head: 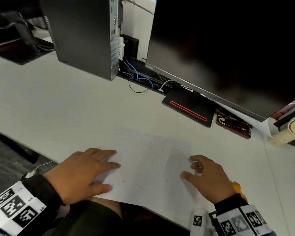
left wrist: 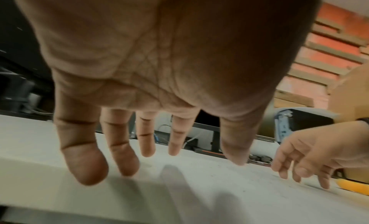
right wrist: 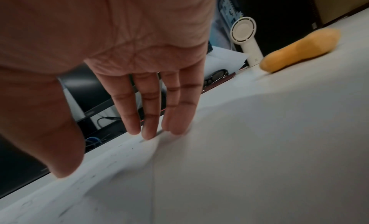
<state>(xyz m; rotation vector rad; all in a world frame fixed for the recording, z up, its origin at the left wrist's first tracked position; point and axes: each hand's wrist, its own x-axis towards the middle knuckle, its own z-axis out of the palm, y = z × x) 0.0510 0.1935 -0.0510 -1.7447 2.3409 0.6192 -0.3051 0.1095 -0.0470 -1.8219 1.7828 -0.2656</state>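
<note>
A white sheet of paper [head: 143,160] speckled with tiny dark specks lies on the white desk [head: 58,108] near its front edge. My left hand [head: 85,171] lies over the sheet's left edge with fingers [left wrist: 85,164] straight and spread, fingertips at the surface. My right hand [head: 206,174] hovers at the sheet's right edge, fingers [right wrist: 147,113] extended downward, their tips touching the paper [right wrist: 179,180]. Neither hand holds anything. An orange object [right wrist: 301,49] lies on the desk just right of my right wrist.
A dark monitor [head: 228,48] and its black stand base with a red stripe [head: 189,109] stand at the back right. A black computer tower [head: 85,34] with cables stands at the back. A white handheld fan [head: 289,132] and a dark red case [head: 233,125] lie at far right.
</note>
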